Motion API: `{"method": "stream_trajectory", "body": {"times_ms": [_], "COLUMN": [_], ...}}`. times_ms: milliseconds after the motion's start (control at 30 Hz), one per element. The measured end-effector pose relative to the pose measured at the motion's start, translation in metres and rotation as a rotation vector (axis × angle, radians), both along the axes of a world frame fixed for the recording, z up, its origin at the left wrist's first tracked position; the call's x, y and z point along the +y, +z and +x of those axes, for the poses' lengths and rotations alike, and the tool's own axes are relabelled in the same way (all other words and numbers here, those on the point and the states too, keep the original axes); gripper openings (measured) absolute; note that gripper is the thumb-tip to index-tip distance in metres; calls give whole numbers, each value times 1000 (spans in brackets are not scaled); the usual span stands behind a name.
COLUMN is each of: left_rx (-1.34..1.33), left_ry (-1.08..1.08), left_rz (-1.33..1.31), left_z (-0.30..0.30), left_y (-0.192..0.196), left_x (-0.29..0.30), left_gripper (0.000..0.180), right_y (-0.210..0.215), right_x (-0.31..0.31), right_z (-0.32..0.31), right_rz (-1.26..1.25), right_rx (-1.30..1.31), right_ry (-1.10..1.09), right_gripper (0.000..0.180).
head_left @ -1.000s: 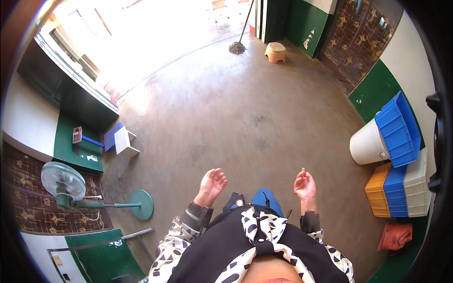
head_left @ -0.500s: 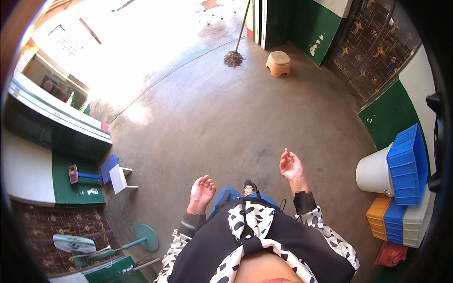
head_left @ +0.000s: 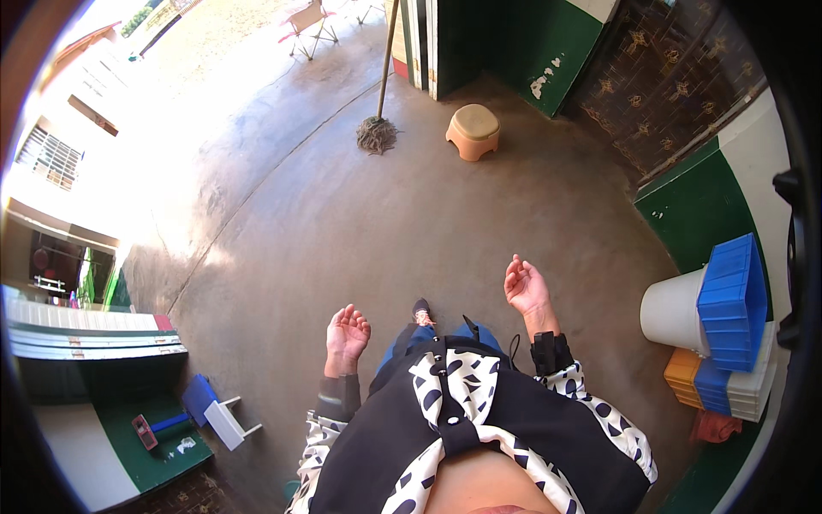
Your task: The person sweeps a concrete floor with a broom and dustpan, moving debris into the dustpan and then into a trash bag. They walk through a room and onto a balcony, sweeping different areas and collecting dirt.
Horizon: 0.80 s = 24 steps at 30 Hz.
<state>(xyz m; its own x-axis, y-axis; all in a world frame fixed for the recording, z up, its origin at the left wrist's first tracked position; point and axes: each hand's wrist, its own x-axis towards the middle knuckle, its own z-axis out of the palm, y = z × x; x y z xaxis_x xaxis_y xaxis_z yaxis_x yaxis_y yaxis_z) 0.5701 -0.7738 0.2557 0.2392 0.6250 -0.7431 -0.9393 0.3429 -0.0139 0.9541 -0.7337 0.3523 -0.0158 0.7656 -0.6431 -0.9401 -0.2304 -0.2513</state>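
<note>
My left hand [head_left: 348, 332] is raised in front of me, palm up, its fingers loosely curled and apart with nothing in them. To its right, my right hand [head_left: 527, 287] is held out the same way, also with nothing in it. Dark bands wrap both wrists. Neither hand touches anything. Beyond them stand a peach-coloured plastic stool [head_left: 473, 133] with a tan top and a string mop [head_left: 377, 135], its head on the floor and its handle upright.
Grey concrete floor [head_left: 368, 223] stretches ahead to a bright doorway. At the right are a white bucket [head_left: 672, 313], a blue crate [head_left: 732, 300] and stacked coloured bins [head_left: 715, 383]. A small white stool [head_left: 229, 426] stands at the lower left. A folding chair [head_left: 306, 24] is outside.
My view has turned, and the mop and stool now appear nearer and further left. My front foot has shifted. Both hands stay raised with nothing in them.
</note>
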Motion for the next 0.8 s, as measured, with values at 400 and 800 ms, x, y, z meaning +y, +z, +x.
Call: {"method": "stream_trajectory", "body": {"times_ms": [400,800], "left_rx": [-42,-67], "left_ry": [-319,-54], "left_rz": [224,-1], "left_z": [17,-46], "left_y": [33,5], "left_x": [221,318], "left_gripper": [18,19], "right_y": [-15,-7], "right_x": [134,332], "right_z": [12,-25], "right_rz": [-85,24], "right_rx": [-2,44], "right_ry": [-268,-69], "right_gripper": [17,18]}}
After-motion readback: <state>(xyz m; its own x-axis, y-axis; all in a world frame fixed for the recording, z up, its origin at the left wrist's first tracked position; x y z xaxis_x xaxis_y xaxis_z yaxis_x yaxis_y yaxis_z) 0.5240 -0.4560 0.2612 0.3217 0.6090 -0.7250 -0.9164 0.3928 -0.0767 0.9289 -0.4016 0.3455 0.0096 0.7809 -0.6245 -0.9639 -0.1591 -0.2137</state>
